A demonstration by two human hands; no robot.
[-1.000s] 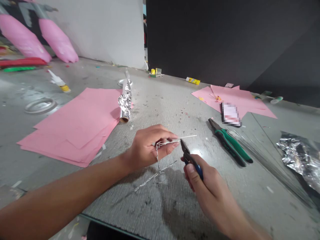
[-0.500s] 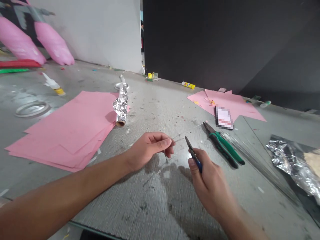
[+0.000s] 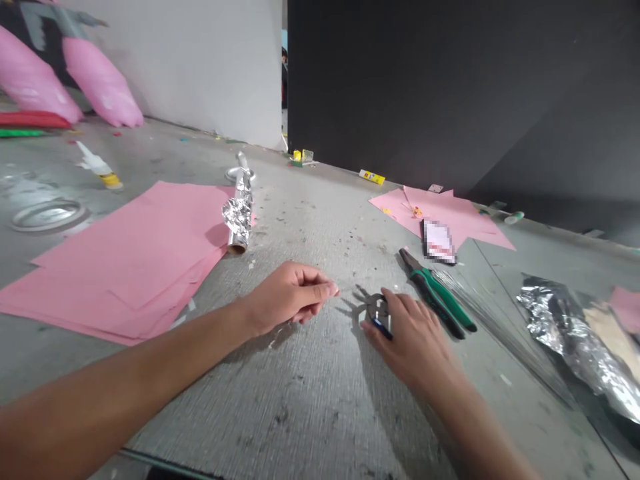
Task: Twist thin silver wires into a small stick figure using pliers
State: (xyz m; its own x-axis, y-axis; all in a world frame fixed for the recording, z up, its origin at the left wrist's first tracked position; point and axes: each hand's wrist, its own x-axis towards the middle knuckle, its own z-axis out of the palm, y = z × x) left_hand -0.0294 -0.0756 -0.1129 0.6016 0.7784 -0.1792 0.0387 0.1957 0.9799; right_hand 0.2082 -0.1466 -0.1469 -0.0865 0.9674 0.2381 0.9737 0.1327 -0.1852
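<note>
My left hand (image 3: 293, 295) is closed in a pinch above the middle of the table; what its fingertips hold is too small to make out. To its right, my right hand (image 3: 407, 327) is closed on small pliers (image 3: 378, 312) with dark jaws and a blue handle, low over the table. Their jaws point toward my left hand. Larger green-handled pliers (image 3: 440, 293) lie just beyond my right hand. A bundle of thin wires (image 3: 493, 323) stretches beside them toward the lower right.
Pink sheets (image 3: 135, 260) lie at left, with a foil roll (image 3: 241, 213) by their edge. More pink paper (image 3: 450, 213) and a dark-edged pixelated object (image 3: 439, 241) are at back right. Crumpled foil (image 3: 565, 333) lies at right. A glue bottle (image 3: 100, 167) is at far left.
The small pliers have dropped lower and turned within my right hand, their jaws now apart. My left hand has shifted slightly left, and the thin wire between the hands no longer shows clearly.
</note>
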